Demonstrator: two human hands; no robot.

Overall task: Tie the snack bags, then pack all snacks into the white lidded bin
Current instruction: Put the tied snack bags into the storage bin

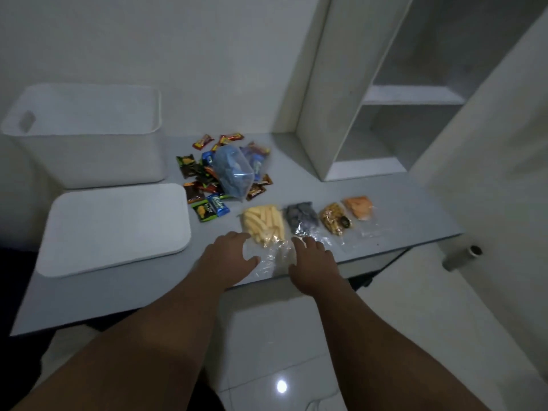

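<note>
Forearms reach in from below. Grey counter (400, 209) carries everything. White bin (89, 149) stands open at back left, its lid (115, 226) flat in front of it. Wrapped-snack pile (204, 185) with a bluish bag (232, 172) sits mid-counter. Left hand (228, 256) and right hand (314, 262) flank the yellow-stick bag (264, 222) neck at the front edge, fingers loose, spread, touching plastic. Dark bag (302, 218), mixed bag (335, 222), orange bag (358, 207) line up to its right.

Both bare forearms reach from near to far, converging slightly. The left hand (228, 256) is palm down, fingers relaxed, thumb spread rightward. The right hand (312, 262) is palm down, fingers loosely bent, thumb out leftward. The hands are near each other, apart.
</note>
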